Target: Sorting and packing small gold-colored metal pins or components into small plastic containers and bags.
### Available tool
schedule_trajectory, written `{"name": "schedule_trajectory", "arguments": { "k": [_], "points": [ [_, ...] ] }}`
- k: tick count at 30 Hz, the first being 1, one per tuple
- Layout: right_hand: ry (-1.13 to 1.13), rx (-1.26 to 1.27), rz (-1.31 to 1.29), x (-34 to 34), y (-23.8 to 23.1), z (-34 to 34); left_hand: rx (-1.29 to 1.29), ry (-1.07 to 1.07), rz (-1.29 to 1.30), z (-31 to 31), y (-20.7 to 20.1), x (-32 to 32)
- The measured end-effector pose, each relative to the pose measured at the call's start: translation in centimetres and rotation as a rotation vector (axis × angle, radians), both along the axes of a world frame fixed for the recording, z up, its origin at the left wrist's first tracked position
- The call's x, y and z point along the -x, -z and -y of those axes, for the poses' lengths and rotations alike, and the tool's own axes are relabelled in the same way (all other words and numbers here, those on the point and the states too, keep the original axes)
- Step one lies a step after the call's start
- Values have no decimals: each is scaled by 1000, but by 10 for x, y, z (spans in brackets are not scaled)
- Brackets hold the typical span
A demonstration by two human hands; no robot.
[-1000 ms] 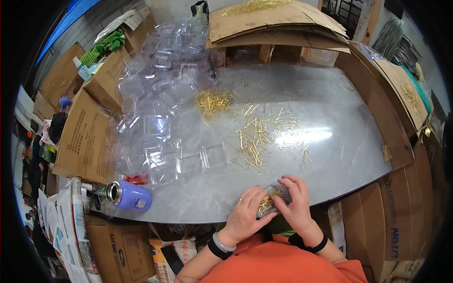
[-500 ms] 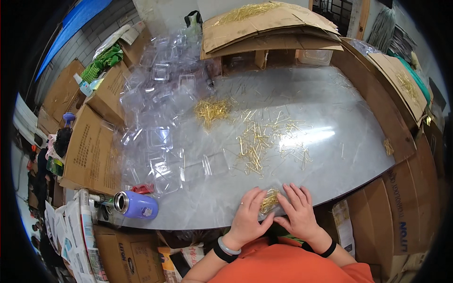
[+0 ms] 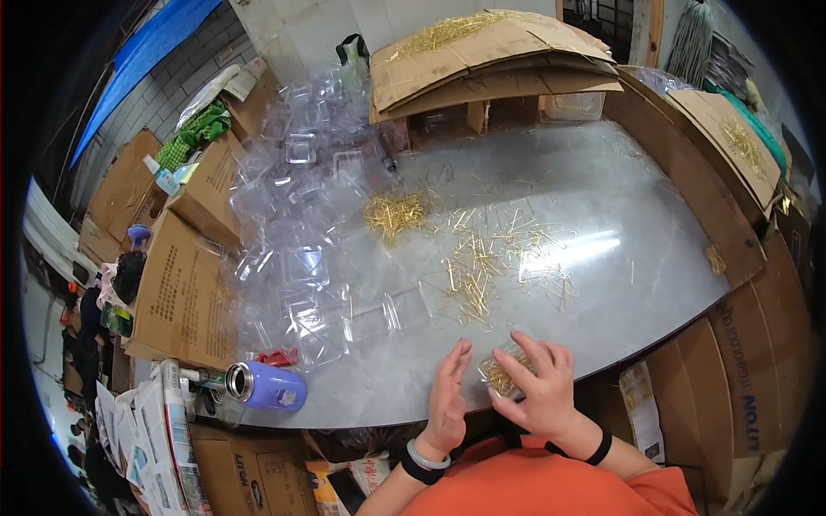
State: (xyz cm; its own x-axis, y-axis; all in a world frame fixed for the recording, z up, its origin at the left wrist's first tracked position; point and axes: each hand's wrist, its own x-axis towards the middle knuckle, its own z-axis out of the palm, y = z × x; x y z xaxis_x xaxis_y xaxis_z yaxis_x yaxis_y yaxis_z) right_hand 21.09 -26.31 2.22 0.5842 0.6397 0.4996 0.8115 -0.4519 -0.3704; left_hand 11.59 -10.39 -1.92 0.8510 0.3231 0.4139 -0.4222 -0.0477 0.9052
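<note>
Left hand has come away from the small clear box since the earlier frame, where both hands flank it. Head view: the left hand now stands on edge just left of the box, fingers together and extended, thumb apart, holding nothing. Right hand is partly closed on the box, fingers arched over its top and far side, thumb at its near side; how firmly it presses, cannot tell. Box sits under the right palm near the table's front edge, gold-coloured wire hooks showing through its wall; part of it is hidden by the fingers. Beyond the grip, on the grey table, lies a loose scatter of gold hooks; farther off and to the left, a denser heap. Left of these, clear plastic packaging spreads in overlapping pieces. Well left of the grip, a purple bottle lies on its side, its mouth uncovered and pointing away from the hands; just beyond it, a red object.
</note>
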Motion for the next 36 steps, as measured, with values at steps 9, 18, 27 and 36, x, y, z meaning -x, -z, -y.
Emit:
{"name": "schedule_trajectory", "arguments": {
  "k": [9, 18, 27, 36],
  "points": [
    [46, 64, 31, 5, 11, 10, -313, -161, -84, -1, -8, 0],
    [-77, 30, -203, 6, -5, 20, -670, -264, -144, 9, -15, -7],
    [-32, -188, -268, -17, 11, 35, -761, -205, -220, 15, -16, -16],
    [-50, -110, -252, -18, 9, 38, -887, -193, -159, 20, -19, -13]
  ]
}}
